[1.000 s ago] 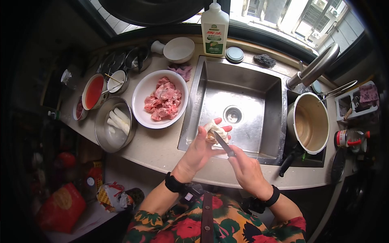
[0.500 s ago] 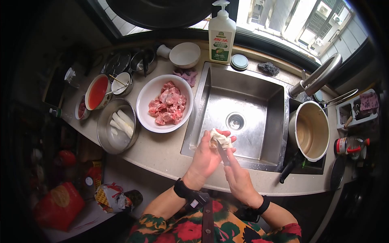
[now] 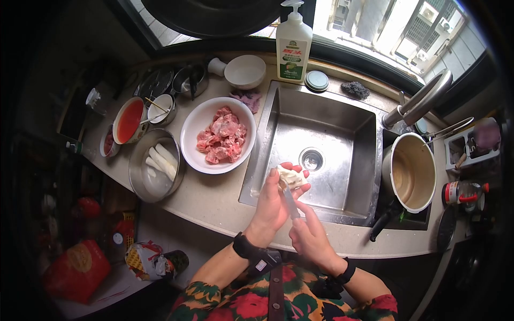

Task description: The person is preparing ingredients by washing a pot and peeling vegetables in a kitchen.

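Observation:
Over the sink's near left edge, my left hand (image 3: 270,207) is closed around a pale, whitish lump (image 3: 293,180), which looks like a piece of peeled root; I cannot tell its exact kind. My right hand (image 3: 310,235) grips a small knife (image 3: 289,203). Its blade points away from me and lies against the near left side of the lump, by my left thumb. The knife's handle is mostly hidden inside my right fingers. Beneath the hands is the stainless steel sink (image 3: 348,166) with a round drain (image 3: 311,159).
Left of the sink, a white bowl (image 3: 188,155) holds raw meat chunks (image 3: 224,136). Beside it a metal basin (image 3: 140,184) contains peeled white sticks (image 3: 165,162). A pot (image 3: 431,182) stands to the right, below the faucet (image 3: 417,107). A pump bottle (image 3: 293,51) stands behind.
The knife has shifted left and toward me along the lump, my right hand moving slightly down with it. My left fingers have opened a little, and more of the lump shows.

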A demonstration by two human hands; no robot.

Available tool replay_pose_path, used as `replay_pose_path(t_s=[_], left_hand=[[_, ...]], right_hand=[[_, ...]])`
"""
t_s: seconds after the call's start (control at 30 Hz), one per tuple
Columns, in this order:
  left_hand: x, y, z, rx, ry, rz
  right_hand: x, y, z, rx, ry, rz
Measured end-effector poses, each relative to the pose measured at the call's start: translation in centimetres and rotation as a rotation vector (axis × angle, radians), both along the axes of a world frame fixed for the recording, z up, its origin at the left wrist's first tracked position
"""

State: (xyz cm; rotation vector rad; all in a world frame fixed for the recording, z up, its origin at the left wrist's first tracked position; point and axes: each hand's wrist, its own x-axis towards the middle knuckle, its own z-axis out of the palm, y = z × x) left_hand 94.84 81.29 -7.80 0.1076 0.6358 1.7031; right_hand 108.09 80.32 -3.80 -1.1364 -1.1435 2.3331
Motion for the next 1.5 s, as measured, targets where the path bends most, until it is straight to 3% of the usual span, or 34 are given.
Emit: replay_pose_path(t_s=[0.13, 0.2, 0.27, 0.33, 0.47, 0.53, 0.67, 0.83, 1.27, 1.33, 1.5], left_hand=[[-0.3, -0.1, 0.2, -0.030, -0.036, 0.011], [-0.5, -0.2, 0.4, -0.042, -0.049, 0.007], [-0.6, -0.2, 0.4, -0.041, -0.050, -0.004], [-0.5, -0.3, 0.4, -0.037, -0.070, -0.023], [0.1, -0.4, 0.2, -0.036, -0.091, -0.080], [0.5, -0.5, 0.3, -0.052, -0.090, -0.062], [1.1, -0.2, 0.4, -0.044, -0.082, -0.022], [1.5, 0.0, 0.3, 0.011, -0.084, -0.032], [2.8, 0.3, -0.5, 0.070, 0.116, 0.041], [2.9, 0.3, -0.7, 0.066, 0.140, 0.041], [3.0, 0.3, -1.3, 0.083, 0.184, 0.055]], right_hand=[[0.7, 0.9, 0.2, -0.097, -0.030, 0.043], [1.5, 1.0, -1.0, 0.219, -0.101, 0.112], [1.9, 1.4, -0.3, 0.704, -0.401, 0.215], [2.3, 1.4, -0.9, 1.073, -0.452, 0.234], [2.4, 1.4, -1.0, 1.093, -0.470, 0.244], [2.3, 1.3, -1.1, 0.879, -0.446, 0.259], [2.2, 0.8, -1.5, 0.777, -0.391, 0.212], [1.9, 0.1, -1.5, 0.358, -0.149, 0.069], [2.5, 0.3, -0.3, -0.043, 0.022, 0.042], [2.6, 0.8, 0.1, -0.319, 0.138, 0.046], [3.5, 1.4, -0.3, -0.672, 0.413, 0.037]])
